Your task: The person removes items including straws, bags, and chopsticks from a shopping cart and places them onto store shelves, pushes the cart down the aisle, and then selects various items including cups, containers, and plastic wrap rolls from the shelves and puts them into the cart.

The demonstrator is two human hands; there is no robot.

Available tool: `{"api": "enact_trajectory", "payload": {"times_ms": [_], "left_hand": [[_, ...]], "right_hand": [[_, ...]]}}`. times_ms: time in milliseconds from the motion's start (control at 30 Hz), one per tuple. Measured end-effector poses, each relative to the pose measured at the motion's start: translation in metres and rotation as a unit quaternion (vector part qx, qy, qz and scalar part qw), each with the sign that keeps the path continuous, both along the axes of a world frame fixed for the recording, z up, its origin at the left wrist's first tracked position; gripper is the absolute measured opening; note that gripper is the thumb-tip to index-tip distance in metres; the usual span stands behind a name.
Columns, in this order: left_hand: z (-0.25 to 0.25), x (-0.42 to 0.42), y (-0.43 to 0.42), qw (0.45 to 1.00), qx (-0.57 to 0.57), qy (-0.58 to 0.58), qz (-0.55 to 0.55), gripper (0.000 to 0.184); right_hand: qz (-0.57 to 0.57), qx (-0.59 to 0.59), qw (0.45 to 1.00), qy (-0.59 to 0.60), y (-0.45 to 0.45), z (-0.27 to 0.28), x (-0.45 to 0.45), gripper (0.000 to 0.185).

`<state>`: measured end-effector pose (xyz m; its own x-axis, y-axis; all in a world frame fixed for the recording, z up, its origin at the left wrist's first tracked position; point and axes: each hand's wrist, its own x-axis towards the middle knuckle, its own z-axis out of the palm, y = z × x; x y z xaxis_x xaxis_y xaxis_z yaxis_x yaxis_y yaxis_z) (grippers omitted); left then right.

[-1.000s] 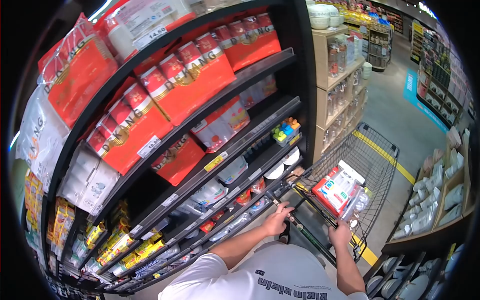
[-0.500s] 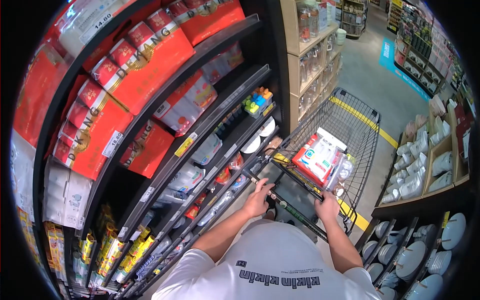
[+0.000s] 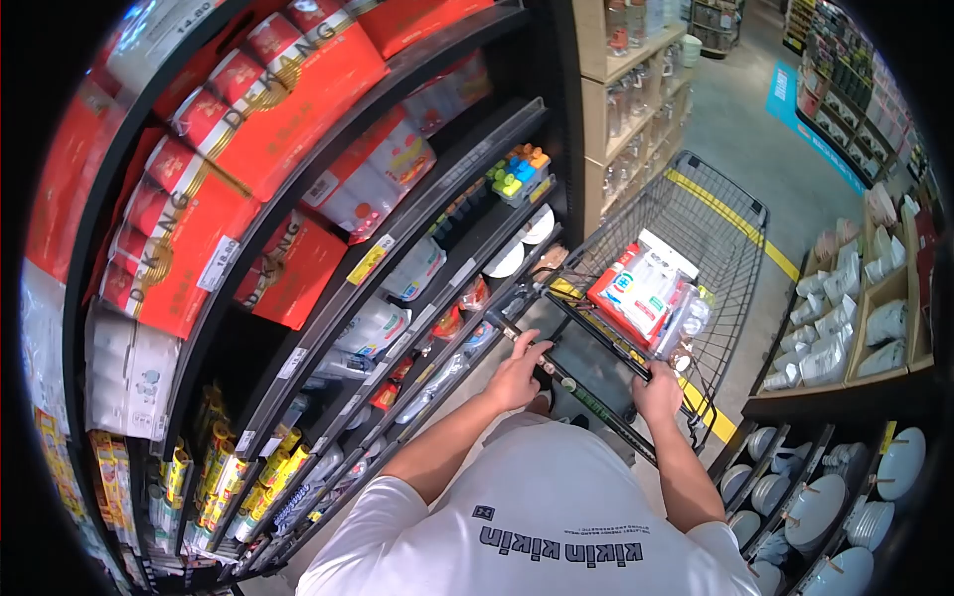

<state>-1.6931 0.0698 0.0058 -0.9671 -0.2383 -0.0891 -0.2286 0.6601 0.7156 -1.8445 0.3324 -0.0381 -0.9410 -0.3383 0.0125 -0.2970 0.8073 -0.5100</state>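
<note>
A black wire shopping cart (image 3: 730, 184) stands in front of me, tilted across the view. My left hand (image 3: 517, 373) is closed on its push handle (image 3: 586, 399), with the thumb and fingers bent over the bar. My right hand (image 3: 657, 392) grips a black bar at the rear corner of the cart's basket. Inside the basket lies a red and white package (image 3: 641, 293) with white plastic-wrapped goods. Beside it is a clear, shiny bag (image 3: 684, 323), its contents too small to name.
On the left, a tall black shelf holds red DEKANG boxes (image 3: 298, 109) and yellow-labelled rolls (image 3: 268, 487). Wooden shelves (image 3: 591, 109) with glassware stand ahead. White plates (image 3: 815, 512) and a wooden bin of wrapped goods (image 3: 879, 323) line the right. A yellow floor stripe (image 3: 780, 260) crosses the aisle.
The cart and its goods appear slightly farther right and higher in view. The left shelves have shifted a little. Both hands keep their grip on the cart.
</note>
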Motion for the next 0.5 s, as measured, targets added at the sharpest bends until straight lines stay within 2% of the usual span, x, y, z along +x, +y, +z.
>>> {"api": "enact_trajectory", "payload": {"times_ms": [300, 400, 500], "left_hand": [[0.011, -0.009, 0.009, 0.999, 0.013, -0.044, 0.013, 0.075], [0.0, -0.006, 0.003, 0.999, -0.039, -0.001, -0.012, 0.078], [0.001, -0.006, 0.006, 1.0, -0.001, 0.007, -0.005, 0.079]], "right_hand": [[0.007, 0.001, 1.0, 0.003, 0.008, 0.005, -0.002, 0.026], [0.008, 0.015, 0.999, -0.032, 0.006, 0.008, -0.003, 0.025], [-0.003, 0.006, 1.0, -0.01, 0.008, 0.005, -0.001, 0.026]]}}
